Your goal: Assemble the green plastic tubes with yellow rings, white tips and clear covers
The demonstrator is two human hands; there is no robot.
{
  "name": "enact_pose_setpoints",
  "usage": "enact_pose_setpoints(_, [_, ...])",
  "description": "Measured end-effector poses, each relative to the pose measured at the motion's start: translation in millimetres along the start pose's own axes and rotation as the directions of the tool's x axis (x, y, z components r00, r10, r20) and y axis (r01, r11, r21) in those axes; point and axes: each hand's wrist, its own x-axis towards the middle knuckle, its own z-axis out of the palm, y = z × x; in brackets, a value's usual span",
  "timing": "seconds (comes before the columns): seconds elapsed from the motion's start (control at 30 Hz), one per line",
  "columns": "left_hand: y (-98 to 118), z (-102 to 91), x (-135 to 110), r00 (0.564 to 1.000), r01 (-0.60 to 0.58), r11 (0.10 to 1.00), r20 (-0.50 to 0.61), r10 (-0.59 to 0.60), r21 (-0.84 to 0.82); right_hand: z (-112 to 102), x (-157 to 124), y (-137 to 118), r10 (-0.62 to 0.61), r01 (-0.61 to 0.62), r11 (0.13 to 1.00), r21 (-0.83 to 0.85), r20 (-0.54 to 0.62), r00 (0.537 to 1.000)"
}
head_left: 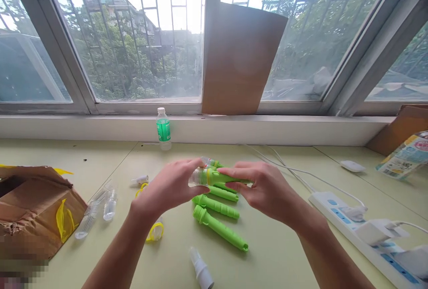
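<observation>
Both my hands hold one green plastic tube (222, 176) level above the table. My left hand (172, 186) grips its clear ribbed cap end (197, 176). My right hand (265, 188) pinches the green handle end. Below them on the pale table lie more green threaded tubes (219, 228), side by side. Another assembled piece (211, 162) lies just behind the hands.
Clear plastic caps (95, 206) and yellow rings (155, 232) lie at left beside a torn cardboard box (31, 211). A white cap piece (201, 273) lies near the front. A small bottle (163, 129) stands by the sill. A power strip (359, 231) with cables runs along the right.
</observation>
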Motion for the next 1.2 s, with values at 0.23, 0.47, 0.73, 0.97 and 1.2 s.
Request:
enact_pose_setpoints(0.23, [-7, -9.6, -4, 0.998, -0.047, 0.995, 0.025, 0.049, -0.092, 3, 1, -8, -0.039, 0.038, 0.996, -0.08, -0.015, 0.999])
enact_pose_setpoints(0.47, [1, 6.9, 7, 0.978, -0.118, 0.944, -0.126, 0.164, 0.309, 5, 7, 21, 0.097, -0.185, 0.898, 0.4, 0.231, 0.968])
enact_pose_setpoints(0.73, [-7, 10.2, 6, 0.999, -0.013, 0.98, -0.034, 0.02, 0.198, 13, 2, 0, 0.0, 0.001, 1.0, -0.017, 0.035, 0.999])
enact_pose_setpoints(0.97, [-21, 10.7, 6, 0.995, 0.061, 0.944, 0.052, -0.082, 0.325, 38, 8, -15, -0.108, 0.11, 0.959, -0.26, 0.024, 0.994])
enact_pose_setpoints(1.2, [-9, 22.5, 16, 0.996, 0.042, 0.909, -0.091, -0.004, 0.414, 30, 10, 4, 0.047, -0.078, 0.983, 0.167, 0.182, 0.982])
